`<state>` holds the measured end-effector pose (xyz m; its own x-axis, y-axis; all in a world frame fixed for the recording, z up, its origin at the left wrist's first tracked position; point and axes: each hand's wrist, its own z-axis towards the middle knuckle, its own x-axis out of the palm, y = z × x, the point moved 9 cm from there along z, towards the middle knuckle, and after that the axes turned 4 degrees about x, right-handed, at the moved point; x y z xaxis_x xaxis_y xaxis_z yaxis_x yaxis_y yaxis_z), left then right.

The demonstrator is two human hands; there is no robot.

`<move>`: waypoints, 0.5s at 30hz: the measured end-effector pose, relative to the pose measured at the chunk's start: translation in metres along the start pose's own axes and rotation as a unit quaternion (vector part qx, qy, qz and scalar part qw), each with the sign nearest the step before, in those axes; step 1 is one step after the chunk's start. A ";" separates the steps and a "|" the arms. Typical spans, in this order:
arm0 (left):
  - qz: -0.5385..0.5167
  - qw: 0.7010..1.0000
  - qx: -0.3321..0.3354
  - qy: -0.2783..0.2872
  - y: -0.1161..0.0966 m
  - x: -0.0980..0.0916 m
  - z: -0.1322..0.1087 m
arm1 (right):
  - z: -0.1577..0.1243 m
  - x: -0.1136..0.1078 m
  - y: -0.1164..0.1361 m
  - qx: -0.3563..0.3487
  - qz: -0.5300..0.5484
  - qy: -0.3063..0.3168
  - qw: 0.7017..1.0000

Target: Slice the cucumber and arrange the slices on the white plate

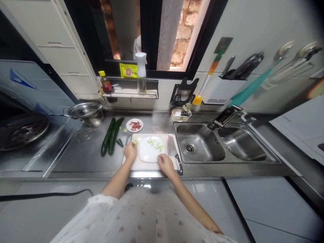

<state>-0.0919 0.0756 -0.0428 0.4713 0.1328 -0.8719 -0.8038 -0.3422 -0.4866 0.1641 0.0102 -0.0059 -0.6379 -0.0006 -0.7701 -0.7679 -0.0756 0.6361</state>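
A white plate (149,153) lies on a pale cutting board (136,165), with thin green cucumber slices (159,146) fanned into two swirls on its far side. My left hand (130,151) is at the board's left edge, its fingers drawn together against a small stack of cucumber slices (135,139). By the plate's lower right rim, my right hand (165,162) has curled fingers; anything between them is hidden. A kitchen knife (179,163) rests along the board's right side. Left of the board are two whole cucumbers (111,136) and a cut cucumber end (119,142).
Behind the board sits a small dish of red bits (135,125). A steel pot (88,113) stands at the back left. To the right is a double sink (202,158) with a black faucet (222,118). A wall shelf (129,94) holds bottles.
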 end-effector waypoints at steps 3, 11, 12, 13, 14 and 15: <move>-0.015 1.000 -0.005 -0.005 0.001 0.000 0.000 | 0.000 0.000 0.001 0.001 -0.001 0.003 1.000; -0.145 0.988 -0.040 -0.026 0.012 0.000 0.003 | 0.003 0.000 0.005 0.000 0.008 0.007 1.000; -0.173 0.984 -0.041 -0.030 0.013 0.001 0.003 | 0.004 -0.001 0.007 -0.002 0.012 0.006 1.000; -0.204 0.977 -0.044 -0.033 0.014 0.002 0.003 | 0.005 -0.001 0.008 -0.003 0.018 0.005 1.000; -0.237 0.970 -0.047 -0.035 0.015 0.003 0.002 | 0.007 -0.001 0.009 -0.003 0.027 0.005 1.000; -0.274 0.959 -0.053 -0.036 0.015 0.005 0.002 | 0.009 -0.002 0.010 -0.003 0.038 0.003 0.999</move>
<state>-0.1025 0.0725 -0.0543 0.7838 0.3823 -0.4894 -0.3984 -0.2950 -0.8685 0.1570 0.0181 0.0030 -0.6945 -0.0121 -0.7193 -0.7163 -0.0811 0.6930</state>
